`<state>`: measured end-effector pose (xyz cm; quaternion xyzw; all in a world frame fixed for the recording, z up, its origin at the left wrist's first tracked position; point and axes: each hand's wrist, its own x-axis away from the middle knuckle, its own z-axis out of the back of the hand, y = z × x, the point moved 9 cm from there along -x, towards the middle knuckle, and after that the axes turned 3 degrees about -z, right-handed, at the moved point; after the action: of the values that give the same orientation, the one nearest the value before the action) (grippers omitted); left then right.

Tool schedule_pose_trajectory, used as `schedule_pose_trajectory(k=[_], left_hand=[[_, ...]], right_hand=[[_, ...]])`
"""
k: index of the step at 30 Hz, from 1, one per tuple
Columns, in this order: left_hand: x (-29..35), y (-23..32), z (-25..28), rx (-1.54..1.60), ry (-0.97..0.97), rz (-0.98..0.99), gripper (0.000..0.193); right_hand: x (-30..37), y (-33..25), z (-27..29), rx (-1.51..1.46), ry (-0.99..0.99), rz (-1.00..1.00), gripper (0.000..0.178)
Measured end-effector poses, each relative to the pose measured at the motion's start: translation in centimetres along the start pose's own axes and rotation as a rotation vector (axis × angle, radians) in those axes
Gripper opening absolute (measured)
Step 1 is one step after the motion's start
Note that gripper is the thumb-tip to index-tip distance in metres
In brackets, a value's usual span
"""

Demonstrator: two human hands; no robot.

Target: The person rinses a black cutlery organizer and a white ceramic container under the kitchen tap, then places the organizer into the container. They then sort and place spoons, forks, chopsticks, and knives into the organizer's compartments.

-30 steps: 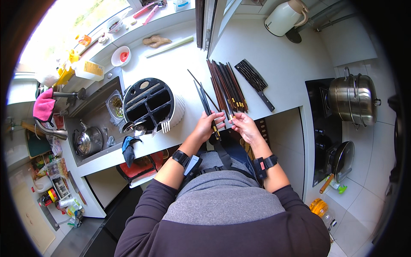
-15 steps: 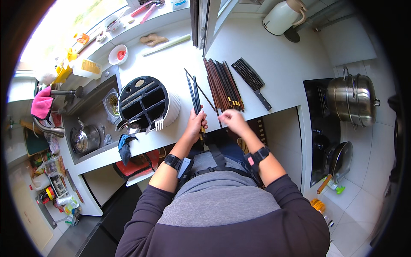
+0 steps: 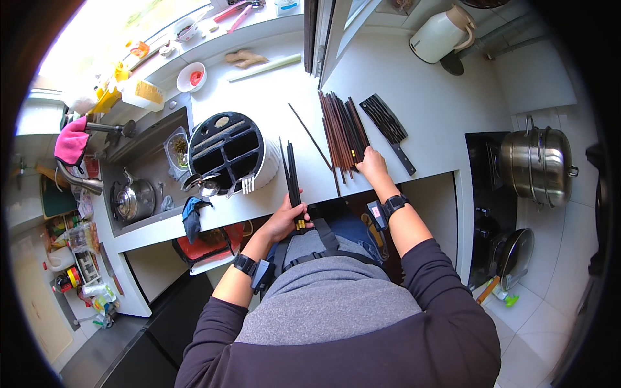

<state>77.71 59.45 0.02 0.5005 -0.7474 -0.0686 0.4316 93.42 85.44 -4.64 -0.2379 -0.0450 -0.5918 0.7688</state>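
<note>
Left hand [image 3: 283, 221] closed round black chopsticks [image 3: 292, 171], pick singly from the pile [image 3: 338, 129] beside the curled right hand [image 3: 374, 167], its hold unclear.

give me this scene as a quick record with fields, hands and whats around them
left grip: closed around several black chopsticks, gold-coloured ends toward the body
right grip: at the near ends of the chopstick pile; whether it grasps any is unclear
right of pile: cleaver
left of pile: slanting dark chopstick
farther left: white utensil holder, black divided top
</note>
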Motion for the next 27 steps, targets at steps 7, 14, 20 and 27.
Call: schedule_pose_trajectory(k=[7,14,20,27], left_hand=[[-1.1,-0.2,-0.4,-0.084,-0.045,0.114,0.049],[-5.0,2.5,-1.2,0.031,0.097,0.009,0.038],[-7.5,3.7,-2.8,0.056,0.028,-0.062,0.037],[-7.8,2.7,-1.7,-0.127,0.017,-0.173,0.038]], right_hand=[[0.2,1.0,1.9,-0.054,0.01,-0.006,0.029],[7.0,-5.5,0.9,-0.988,-0.605,-0.027,0.019],[10.0,-11.5,-0.6,-0.679,-0.64,0.142,0.012],[10.3,-13.4,1.5,-0.349,-0.39,0.542,0.022]])
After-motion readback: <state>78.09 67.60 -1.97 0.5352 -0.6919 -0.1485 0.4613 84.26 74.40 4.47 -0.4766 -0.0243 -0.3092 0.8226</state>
